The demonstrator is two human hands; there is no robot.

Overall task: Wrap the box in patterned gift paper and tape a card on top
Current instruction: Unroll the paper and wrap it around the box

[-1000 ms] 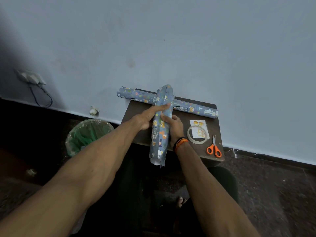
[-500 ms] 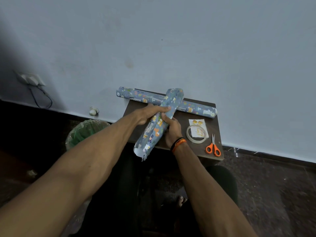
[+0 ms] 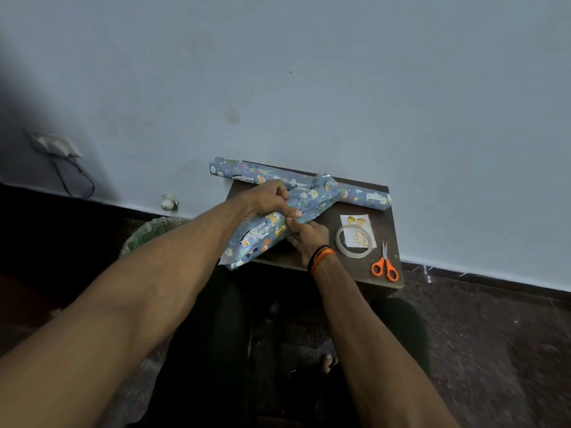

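Observation:
A long bundle of blue patterned gift paper (image 3: 262, 234) lies slanted across the small dark table (image 3: 391, 230), its near end hanging over the front left edge. My left hand (image 3: 267, 199) grips the bundle from above, fingers curled over it. From the right side, my right hand (image 3: 309, 237) pinches the paper's edge. A second roll of the same paper (image 3: 364, 194) lies along the wall at the table's back. A white card (image 3: 358, 231) sits at the right under a ring of clear tape (image 3: 353, 240). No bare box is visible.
Orange-handled scissors (image 3: 384, 267) lie near the table's front right corner. A green-lined waste bin (image 3: 148, 236) stands on the floor left of the table. A wall socket with a cable (image 3: 57, 146) is at far left. My legs are below the table.
The paper bundle has swung further, its near end moving left and its far end right. My left hand went from lying flat on it to gripping it.

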